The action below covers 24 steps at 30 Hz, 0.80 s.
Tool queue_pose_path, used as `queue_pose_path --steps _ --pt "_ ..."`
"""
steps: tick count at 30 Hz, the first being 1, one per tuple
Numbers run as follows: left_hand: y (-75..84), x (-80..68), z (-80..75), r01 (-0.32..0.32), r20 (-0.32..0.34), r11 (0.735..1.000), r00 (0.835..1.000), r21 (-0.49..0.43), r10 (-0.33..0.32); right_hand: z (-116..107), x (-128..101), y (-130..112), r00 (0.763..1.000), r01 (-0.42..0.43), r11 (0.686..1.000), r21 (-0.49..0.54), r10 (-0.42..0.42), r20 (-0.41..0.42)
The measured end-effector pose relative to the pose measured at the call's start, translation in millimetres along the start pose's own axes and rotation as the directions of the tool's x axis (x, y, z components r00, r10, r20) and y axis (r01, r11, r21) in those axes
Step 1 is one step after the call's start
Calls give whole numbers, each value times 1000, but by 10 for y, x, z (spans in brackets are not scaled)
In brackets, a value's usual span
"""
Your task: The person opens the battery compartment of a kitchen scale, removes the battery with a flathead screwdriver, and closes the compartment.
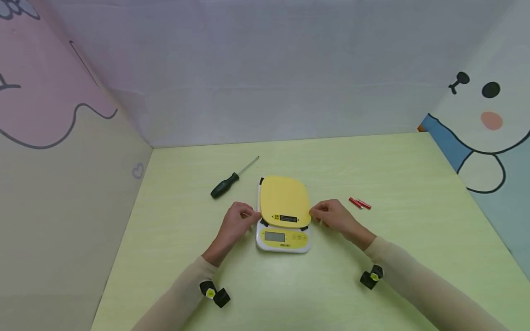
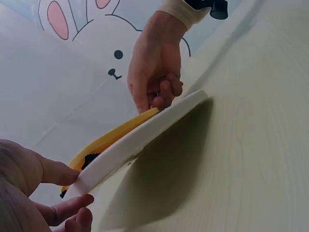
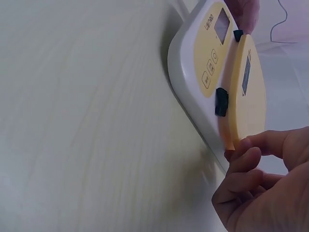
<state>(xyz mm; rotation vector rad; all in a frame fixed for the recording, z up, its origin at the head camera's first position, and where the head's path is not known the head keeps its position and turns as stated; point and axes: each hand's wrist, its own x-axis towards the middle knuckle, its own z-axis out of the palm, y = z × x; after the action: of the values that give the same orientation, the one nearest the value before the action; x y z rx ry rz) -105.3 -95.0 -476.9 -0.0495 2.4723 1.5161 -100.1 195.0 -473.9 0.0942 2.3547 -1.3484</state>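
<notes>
A kitchen scale (image 1: 283, 248) with a white base and a small display lies on the table between both hands. Its yellow weighing plate (image 1: 284, 198) sits on top, with black pieces (image 3: 221, 102) showing at the corners between plate and base. My left hand (image 1: 236, 223) grips the scale's left edge; in the left wrist view the thumb is on the white side and fingers are beneath it. On the opposite side, my right hand (image 1: 334, 216) pinches the rim of the yellow plate between thumb and fingers, as the right wrist view shows (image 3: 263, 186).
A screwdriver (image 1: 225, 185) with a dark green handle lies behind and left of the scale. To the right are two red batteries (image 1: 359, 203). Walls with cartoon drawings stand left and right, and a pale sheet (image 1: 281, 73) hangs at the table's far edge.
</notes>
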Motion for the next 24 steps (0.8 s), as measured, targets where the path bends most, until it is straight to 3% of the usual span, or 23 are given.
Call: queue_pose_path --steps 6,10,16,24 --pt "-28 25 69 15 42 1000 999 -21 -14 -18 44 76 999 -34 998 45 36 -41" --pt "-44 49 118 -7 48 1000 999 11 7 -44 52 82 995 -78 994 75 82 -55" --pt "-66 103 217 -56 15 996 998 72 55 -83 50 92 990 -115 990 87 121 -66" --pt "-96 155 346 -86 -23 992 996 88 89 -143 51 120 993 -101 989 112 107 -49"
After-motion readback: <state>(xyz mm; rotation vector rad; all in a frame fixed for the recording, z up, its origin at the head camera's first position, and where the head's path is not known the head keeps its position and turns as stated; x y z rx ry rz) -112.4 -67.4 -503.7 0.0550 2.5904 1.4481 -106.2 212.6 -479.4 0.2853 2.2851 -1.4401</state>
